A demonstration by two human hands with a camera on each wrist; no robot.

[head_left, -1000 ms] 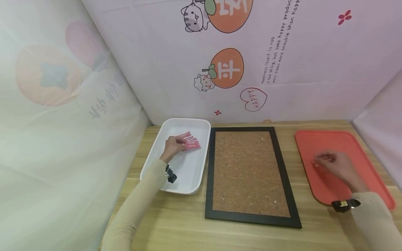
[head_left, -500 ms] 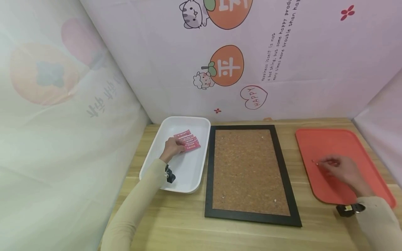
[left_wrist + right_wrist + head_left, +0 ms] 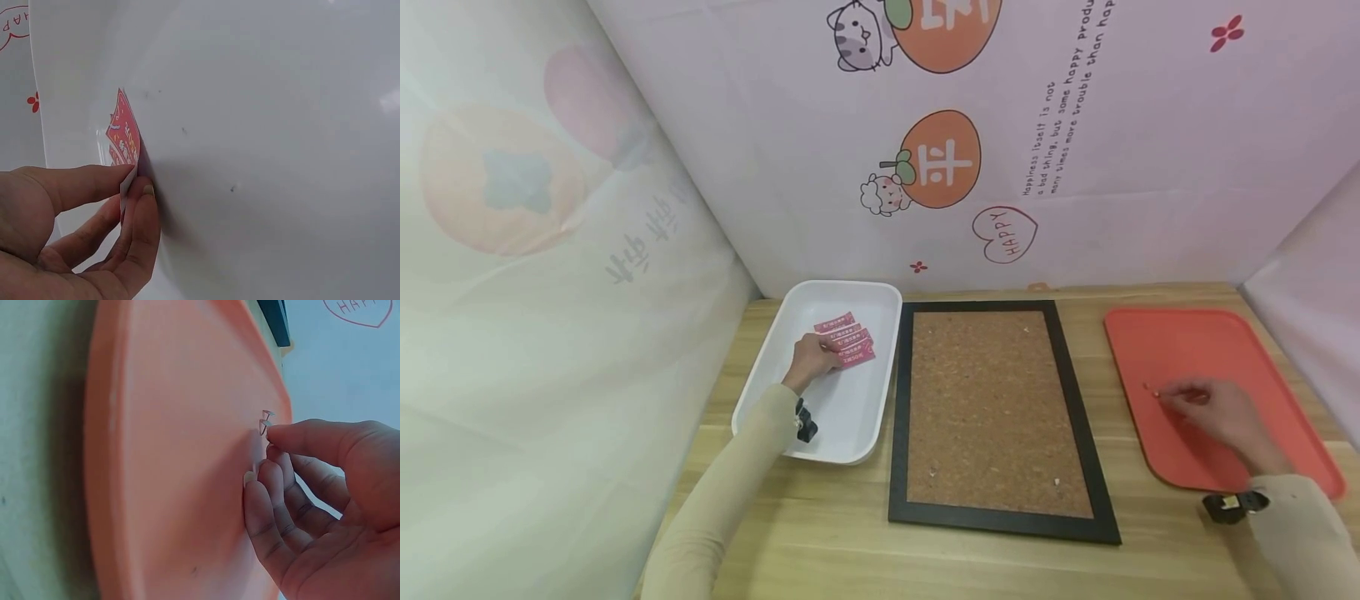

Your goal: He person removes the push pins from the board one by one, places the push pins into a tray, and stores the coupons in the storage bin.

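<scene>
In the white tray point(image 3: 850, 437), my left hand point(image 3: 812, 358) pinches a fanned set of pink-red paper coupons point(image 3: 856, 352) between thumb and fingers. The left wrist view shows the coupons point(image 3: 125, 134) upright, edge-on, close to the tray's surface. My right hand point(image 3: 1213, 408) is low over the red tray point(image 3: 1210, 342), with thumb and fingers bent toward each other. Two small clear push pins point(image 3: 265, 420) lie right at its thumb tip in the right wrist view; I cannot tell whether one is gripped. The fingers rest along the tray surface.
Between the trays lies a cork board point(image 3: 992, 400) in a black frame point(image 3: 1000, 518), with small pins point(image 3: 1057, 482) near its corners. All stand on a wooden table point(image 3: 820, 533). A printed cloth point(image 3: 820, 208) rises behind and along the sides.
My right hand has shifted slightly right and down, its fingertips now beside the push pins. My left hand stays in place, with the coupons fanned more visibly than a second ago.
</scene>
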